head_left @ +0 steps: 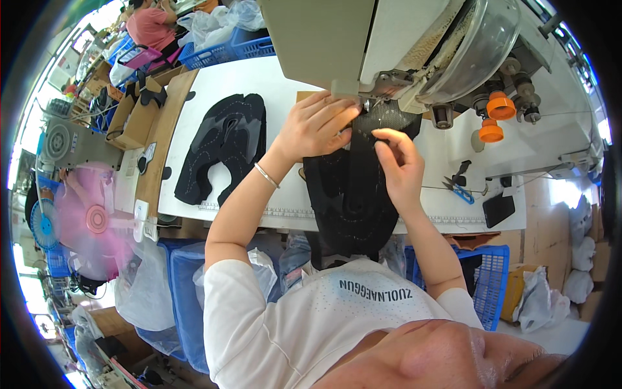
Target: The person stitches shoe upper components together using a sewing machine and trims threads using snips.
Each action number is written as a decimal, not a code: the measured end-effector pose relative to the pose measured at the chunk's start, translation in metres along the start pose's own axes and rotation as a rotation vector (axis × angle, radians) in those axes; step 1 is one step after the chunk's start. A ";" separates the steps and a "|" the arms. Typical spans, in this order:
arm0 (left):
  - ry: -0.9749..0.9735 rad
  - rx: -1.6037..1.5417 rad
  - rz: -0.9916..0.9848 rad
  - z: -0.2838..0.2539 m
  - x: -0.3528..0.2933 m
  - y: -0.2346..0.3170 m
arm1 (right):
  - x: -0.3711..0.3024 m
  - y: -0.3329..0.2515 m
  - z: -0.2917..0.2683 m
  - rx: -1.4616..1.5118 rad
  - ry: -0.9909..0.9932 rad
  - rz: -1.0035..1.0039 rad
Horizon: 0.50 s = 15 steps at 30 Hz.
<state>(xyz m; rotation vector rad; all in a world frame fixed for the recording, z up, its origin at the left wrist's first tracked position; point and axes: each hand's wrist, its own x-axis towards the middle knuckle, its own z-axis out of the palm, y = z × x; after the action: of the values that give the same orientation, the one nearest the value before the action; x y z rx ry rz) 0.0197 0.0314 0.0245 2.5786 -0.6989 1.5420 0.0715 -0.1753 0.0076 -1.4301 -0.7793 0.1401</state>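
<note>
- Fabric panel, black, curved, pale-stitched: on the white counter, far end beneath the beige sewing machine.
- Left hand: fingers loosely extended, touching it.
- Right hand: thumb and forefinger nearly meeting; cannot tell if pinching it.

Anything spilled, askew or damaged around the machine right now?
I see nothing spilled or damaged. Slightly untidy only: the black fabric piece overhangs the near edge of the white table, and blue-handled scissors lie loose on the right.

white shirt: dark block capitals | ruler strip: markings too small to read
</note>
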 end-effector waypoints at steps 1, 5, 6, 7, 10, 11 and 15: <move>-0.030 -0.044 -0.069 -0.001 0.002 0.000 | 0.005 -0.004 0.000 -0.007 0.012 0.012; 0.028 -0.169 -0.241 0.002 0.004 -0.004 | 0.015 0.001 -0.002 -0.017 0.019 0.004; 0.027 -0.172 -0.238 0.004 0.004 -0.001 | 0.015 0.000 -0.003 -0.017 0.023 0.004; 0.038 -0.268 -0.596 0.008 0.006 0.005 | 0.016 0.000 -0.004 -0.037 0.012 0.021; -0.112 -0.399 -1.205 0.017 0.018 -0.005 | 0.018 -0.002 -0.008 -0.088 -0.001 0.042; -0.023 -0.739 -1.404 0.022 0.020 -0.012 | 0.019 -0.002 -0.009 -0.116 -0.013 0.043; 0.135 -1.183 -1.540 0.025 0.043 0.001 | 0.025 -0.001 -0.021 -0.168 -0.046 0.034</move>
<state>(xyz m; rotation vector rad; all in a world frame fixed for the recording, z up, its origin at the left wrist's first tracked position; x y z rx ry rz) 0.0571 0.0087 0.0484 1.2452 0.3675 0.4253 0.1017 -0.1801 0.0201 -1.6038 -0.8199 0.1363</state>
